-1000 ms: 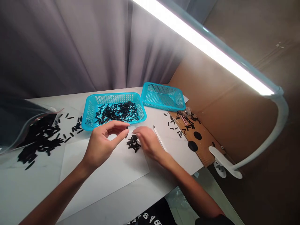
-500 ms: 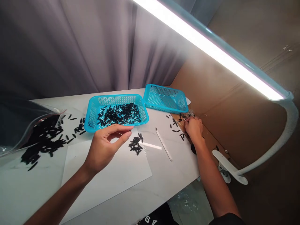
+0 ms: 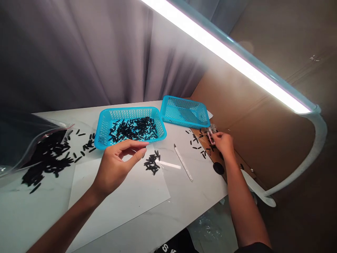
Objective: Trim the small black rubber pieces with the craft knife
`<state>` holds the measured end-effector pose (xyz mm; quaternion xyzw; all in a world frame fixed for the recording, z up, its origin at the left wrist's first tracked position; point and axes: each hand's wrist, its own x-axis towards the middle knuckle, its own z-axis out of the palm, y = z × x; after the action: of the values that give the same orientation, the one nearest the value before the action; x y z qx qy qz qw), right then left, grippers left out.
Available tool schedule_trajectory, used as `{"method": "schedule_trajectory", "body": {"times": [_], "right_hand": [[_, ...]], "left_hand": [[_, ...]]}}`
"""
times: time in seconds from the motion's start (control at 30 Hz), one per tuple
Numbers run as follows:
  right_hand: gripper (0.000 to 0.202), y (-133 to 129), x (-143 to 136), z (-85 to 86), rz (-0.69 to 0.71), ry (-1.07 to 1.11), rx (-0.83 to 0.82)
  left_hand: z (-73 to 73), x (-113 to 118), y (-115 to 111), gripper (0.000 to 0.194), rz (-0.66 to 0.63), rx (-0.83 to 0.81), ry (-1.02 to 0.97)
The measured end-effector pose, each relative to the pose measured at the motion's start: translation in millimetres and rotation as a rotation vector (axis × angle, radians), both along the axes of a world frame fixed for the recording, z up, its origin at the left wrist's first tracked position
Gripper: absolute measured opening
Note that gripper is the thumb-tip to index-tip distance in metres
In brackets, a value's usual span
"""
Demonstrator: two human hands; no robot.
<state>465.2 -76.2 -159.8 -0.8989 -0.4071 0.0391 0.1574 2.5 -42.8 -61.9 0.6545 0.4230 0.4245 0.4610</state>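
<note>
Pink, slim, elongated tool (image 3: 211, 136) sits near the desk's (image 3: 181, 198) right edge, at my right hand's (image 3: 224, 142) curled fingers, grip unconfirmed. I judge it light, stiff; hold mid-body. My left hand's (image 3: 113, 167) fingers nearly meet, contents indiscernible.

The small pink tool (image 3: 210, 136) is slim and pale pink, with a dark part along its middle. It stands slightly tilted, its top leaning to the left, at the fingertips of the right hand (image 3: 223, 142), above the brown board (image 3: 201, 139). Its exact type is too small to tell.

The small black piece (image 3: 145, 147) is pinched between thumb and index finger of the left hand (image 3: 114, 167). Only a dark bit is visible, so its full shape is hidden.
</note>
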Motion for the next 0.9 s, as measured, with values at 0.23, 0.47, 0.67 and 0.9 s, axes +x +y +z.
{"method": "schedule_trajectory", "body": {"times": [0.23,0.47,0.67,0.9], "right_hand": [[0.038,-10.8,5.1,-1.2,-0.085,0.108,0.078],[0.037,-1.4,-33.5,-15.3,-0.067,0.062,0.045],[0.037,3.6,-35.2,-8.9,-0.14,0.137,0.079],[0.039,9.0,-7.1,10.5,-0.185,0.362,0.431]], "left_hand": [[-2.6,1.4,0.6,0.014,-0.023,-0.036,-0.007],[-2.8,1.4,-0.3,0.014,-0.033,-0.022,0.018],[-1.2,0.0,-1.6,0.016,-0.017,-0.05,0.036],[-1.0,-0.2,1.1,0.015,-0.015,-0.074,0.023]]}}
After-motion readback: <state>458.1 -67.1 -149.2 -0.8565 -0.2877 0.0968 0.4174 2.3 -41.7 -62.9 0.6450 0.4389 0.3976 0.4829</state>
